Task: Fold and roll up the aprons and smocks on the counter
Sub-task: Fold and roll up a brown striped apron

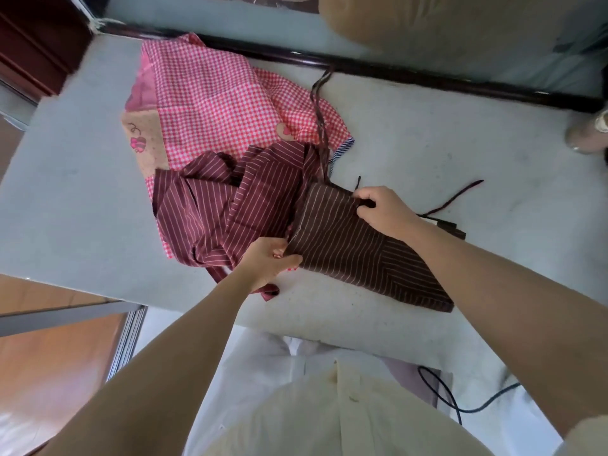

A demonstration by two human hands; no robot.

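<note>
A dark brown striped apron [355, 251] lies folded flat on the grey counter [72, 205]. My left hand [273, 261] pinches its near left corner. My right hand [383, 209] grips its far edge, fingers curled over the fold. To the left, a maroon striped apron [230, 205] lies crumpled, partly on top of a pink-and-white checked smock [210, 97] spread toward the back. Dark ties [320, 110] trail from the aprons across the smock and the counter.
A dark wooden rail [427, 77] runs along the counter's far edge. A tie end [457, 195] lies to the right of my right hand. A small object [589, 136] sits at the far right edge. A black cable [454, 403] hangs below the counter's front.
</note>
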